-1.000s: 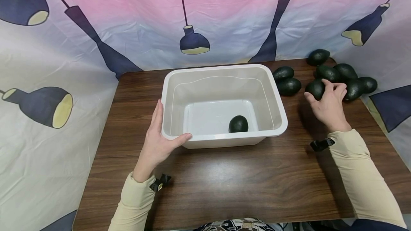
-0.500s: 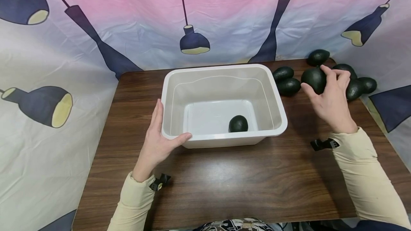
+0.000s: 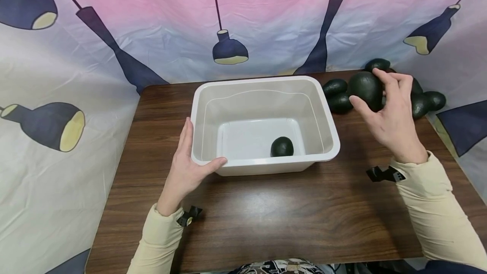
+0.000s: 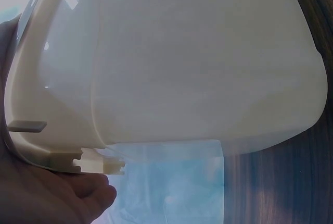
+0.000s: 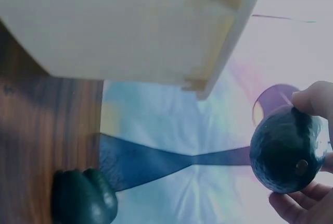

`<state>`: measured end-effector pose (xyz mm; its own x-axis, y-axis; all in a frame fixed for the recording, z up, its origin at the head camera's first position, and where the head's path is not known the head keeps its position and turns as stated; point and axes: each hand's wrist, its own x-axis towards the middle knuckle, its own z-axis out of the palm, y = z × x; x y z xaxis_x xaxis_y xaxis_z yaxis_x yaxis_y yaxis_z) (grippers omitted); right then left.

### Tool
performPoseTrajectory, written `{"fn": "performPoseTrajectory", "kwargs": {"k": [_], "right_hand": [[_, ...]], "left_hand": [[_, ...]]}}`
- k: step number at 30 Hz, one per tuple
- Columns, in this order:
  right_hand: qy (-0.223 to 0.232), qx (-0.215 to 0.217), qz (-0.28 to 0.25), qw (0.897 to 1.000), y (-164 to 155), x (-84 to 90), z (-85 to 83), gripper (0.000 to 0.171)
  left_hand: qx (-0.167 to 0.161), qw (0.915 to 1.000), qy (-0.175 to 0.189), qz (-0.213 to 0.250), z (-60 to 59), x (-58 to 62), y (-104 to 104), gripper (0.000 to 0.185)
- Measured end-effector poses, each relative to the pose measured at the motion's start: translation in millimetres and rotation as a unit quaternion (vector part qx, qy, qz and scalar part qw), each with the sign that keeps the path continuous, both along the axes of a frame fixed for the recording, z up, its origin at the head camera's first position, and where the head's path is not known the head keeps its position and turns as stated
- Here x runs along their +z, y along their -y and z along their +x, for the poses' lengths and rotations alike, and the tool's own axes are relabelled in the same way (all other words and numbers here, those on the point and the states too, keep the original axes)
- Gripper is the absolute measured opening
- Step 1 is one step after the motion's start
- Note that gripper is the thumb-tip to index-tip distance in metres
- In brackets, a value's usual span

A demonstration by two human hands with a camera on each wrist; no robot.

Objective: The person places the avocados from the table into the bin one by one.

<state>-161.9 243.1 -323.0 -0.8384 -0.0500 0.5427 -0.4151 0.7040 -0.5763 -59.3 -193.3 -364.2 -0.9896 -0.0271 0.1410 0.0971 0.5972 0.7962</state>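
My right hand [image 3: 392, 113] grips a dark green avocado [image 3: 366, 89] lifted above the table, to the right of the white plastic bin [image 3: 331, 121]; the right wrist view shows the same avocado [image 5: 289, 147] between my fingers. One avocado [image 3: 282, 146] lies on the bin's floor near the front. My left hand [image 3: 188, 166] holds the bin's front left corner, thumb over the rim and fingers along the outer wall. In the left wrist view the bin's wall [image 4: 197, 62] fills the frame above my palm.
Several more avocados [image 3: 426, 101] lie at the table's far right corner, two of them [image 3: 336, 94] just beside the bin. A patterned cloth backdrop [image 3: 243, 20] hangs close behind and to both sides. The brown wooden table [image 3: 266, 219] extends toward me.
My right hand closed round an avocado in the pile, lifted it and carried it up and left toward the bin. The left hand and bin stayed still.
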Motion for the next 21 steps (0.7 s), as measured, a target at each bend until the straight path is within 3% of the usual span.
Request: {"fn": "performPoseTrajectory", "kwargs": {"k": [14,21], "right_hand": [[-0.041,0.074,0.015,0.996,26,13.9,16.4,0.076],[-0.034,0.111,0.037,0.993,41,15.8,25.4,0.077]], "left_hand": [[-0.001,1.0000,0.004,0.000,0.3,2.5,-1,0.120],[0.000,1.0000,0.005,-0.004,1.2,4.1,-1,0.119]]}}
